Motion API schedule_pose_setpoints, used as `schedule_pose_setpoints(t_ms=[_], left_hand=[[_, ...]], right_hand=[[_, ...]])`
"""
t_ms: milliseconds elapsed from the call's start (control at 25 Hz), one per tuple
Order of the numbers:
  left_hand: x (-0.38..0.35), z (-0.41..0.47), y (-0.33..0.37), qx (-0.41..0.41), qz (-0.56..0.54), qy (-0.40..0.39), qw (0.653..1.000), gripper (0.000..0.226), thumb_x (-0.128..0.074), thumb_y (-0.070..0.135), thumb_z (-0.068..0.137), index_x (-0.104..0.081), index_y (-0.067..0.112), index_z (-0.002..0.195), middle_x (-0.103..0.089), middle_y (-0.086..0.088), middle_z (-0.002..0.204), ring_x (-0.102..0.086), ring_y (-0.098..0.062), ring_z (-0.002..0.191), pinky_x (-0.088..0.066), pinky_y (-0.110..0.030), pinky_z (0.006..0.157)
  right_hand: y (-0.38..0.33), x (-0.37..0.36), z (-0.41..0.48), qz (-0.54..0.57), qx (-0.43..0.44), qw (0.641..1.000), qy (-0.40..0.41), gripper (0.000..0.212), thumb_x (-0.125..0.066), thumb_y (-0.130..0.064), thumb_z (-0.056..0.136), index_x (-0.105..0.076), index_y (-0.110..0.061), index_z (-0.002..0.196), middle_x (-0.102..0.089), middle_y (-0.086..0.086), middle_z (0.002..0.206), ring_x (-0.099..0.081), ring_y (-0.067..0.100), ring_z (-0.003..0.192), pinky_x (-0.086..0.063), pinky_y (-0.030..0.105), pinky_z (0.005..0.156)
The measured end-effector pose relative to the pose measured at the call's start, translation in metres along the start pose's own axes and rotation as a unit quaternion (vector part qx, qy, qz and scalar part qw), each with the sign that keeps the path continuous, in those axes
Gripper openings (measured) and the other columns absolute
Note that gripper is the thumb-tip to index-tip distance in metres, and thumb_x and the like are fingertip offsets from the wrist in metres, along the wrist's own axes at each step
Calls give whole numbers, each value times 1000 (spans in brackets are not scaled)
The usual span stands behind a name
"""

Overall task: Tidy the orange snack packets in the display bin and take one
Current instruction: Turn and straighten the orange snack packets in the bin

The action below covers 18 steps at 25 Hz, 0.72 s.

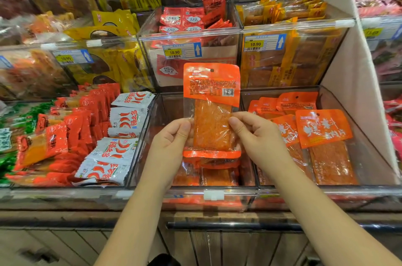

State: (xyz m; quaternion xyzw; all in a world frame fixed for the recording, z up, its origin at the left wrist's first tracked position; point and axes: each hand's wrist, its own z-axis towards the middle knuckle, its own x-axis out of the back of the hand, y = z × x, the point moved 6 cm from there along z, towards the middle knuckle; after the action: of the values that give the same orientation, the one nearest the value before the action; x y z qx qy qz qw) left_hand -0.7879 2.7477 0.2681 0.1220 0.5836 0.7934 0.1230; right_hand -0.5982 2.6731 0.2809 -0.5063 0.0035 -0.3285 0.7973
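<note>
Orange printed film over a clear window: that is what I have between the two hands. The left hand (171,142) pinches the left edge of the packet (211,83), thumb on the front and fingers curled behind. The right hand (254,135) does the same on the right edge, thumb pressed on the clear part. Both grips sit on the lower half, beside the flat orange slab inside. The packet stands upright with its back label and barcode towards me and the header with its hang hole on top. It hangs in the air above the middle display bin (214,194), clear of the rim.

From here I judge it light and thin. It holds flat between two side pinches without sagging, so the slab lends some stiffness, while the film around it looks glossy and likely slippery. I would take hold at the sealed side margins or the header and not squeeze the middle, where the slab might bend or crack. One hand should be enough to carry it.

Below it, the other packets (208,175) lie low in the bin, overlapping and not squared up, so I take the tidying as unfinished. The right-hand bin (369,157) holds similar orange packs lying face up, and the left-hand bin (65,191) holds red and white chilli sachets.
</note>
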Motion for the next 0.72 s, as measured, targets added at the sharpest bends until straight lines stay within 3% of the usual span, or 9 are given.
schedule_pose_setpoints(t_ms=[80,160,240,320,360,440,520,600,720], left_hand=[[4,2,-1,-10,-1,28,1000,20,-58,25,102,-68,32,118,-75,3,108,-71,-13,103,-57,-47,97],[10,4,-1,-39,50,67,996,33,-66,17,98,-60,31,127,-68,9,122,-64,0,113,-53,-35,103],[-3,3,5,-60,110,-8,992,40,-68,22,96,-57,31,134,-61,14,131,-57,7,120,-50,-25,105],[-26,-2,3,-22,86,-132,987,44,-65,32,93,-55,26,136,-65,14,129,-59,4,120,-52,-20,98],[-29,-3,1,-5,65,-147,987,41,-63,35,92,-57,27,132,-69,13,123,-63,1,117,-52,-19,93],[-21,1,-2,19,20,-106,994,29,-56,40,96,-64,30,122,-74,11,116,-67,-9,114,-53,-27,94],[-14,3,-8,52,-29,-92,994,30,-49,43,102,-65,33,125,-74,4,121,-68,-18,117,-51,-43,101],[-15,2,-8,70,-49,-99,991,32,-47,41,103,-63,30,128,-73,1,123,-68,-19,118,-50,-48,105],[-13,2,-2,31,-18,-67,997,29,-50,35,102,-64,24,125,-75,2,117,-70,-17,112,-53,-47,103]], right_hand=[[1,1,0,-2,5,1000,8,14,-59,-33,102,-70,-41,101,-71,-10,75,-66,7,69,-56,32,70],[1,2,0,-2,8,1000,22,13,-57,-35,103,-69,-39,104,-71,-15,79,-67,5,76,-54,25,69],[-4,1,-1,-10,24,999,31,14,-56,-35,103,-69,-40,106,-71,-20,82,-68,3,78,-53,20,68],[-12,-9,-4,-21,66,997,-13,19,-56,-32,104,-72,-36,113,-72,-20,88,-69,2,80,-55,20,73],[-15,-16,-6,-31,88,994,-47,23,-55,-33,104,-74,-32,117,-73,-19,93,-70,3,85,-55,21,77],[-17,-21,-6,-52,120,989,-65,29,-52,-36,104,-74,-26,120,-70,-19,105,-67,2,99,-52,20,86],[-12,-13,-1,-72,114,991,-14,29,-56,-33,103,-67,-25,128,-64,-16,114,-61,0,106,-49,18,89],[-4,-7,3,-55,59,997,2,40,-63,-32,99,-54,-28,138,-60,-14,116,-61,0,100,-50,13,85],[1,-10,0,27,-12,999,-39,46,-65,-26,99,-48,-31,142,-69,-12,94,-68,7,81,-55,19,72]])
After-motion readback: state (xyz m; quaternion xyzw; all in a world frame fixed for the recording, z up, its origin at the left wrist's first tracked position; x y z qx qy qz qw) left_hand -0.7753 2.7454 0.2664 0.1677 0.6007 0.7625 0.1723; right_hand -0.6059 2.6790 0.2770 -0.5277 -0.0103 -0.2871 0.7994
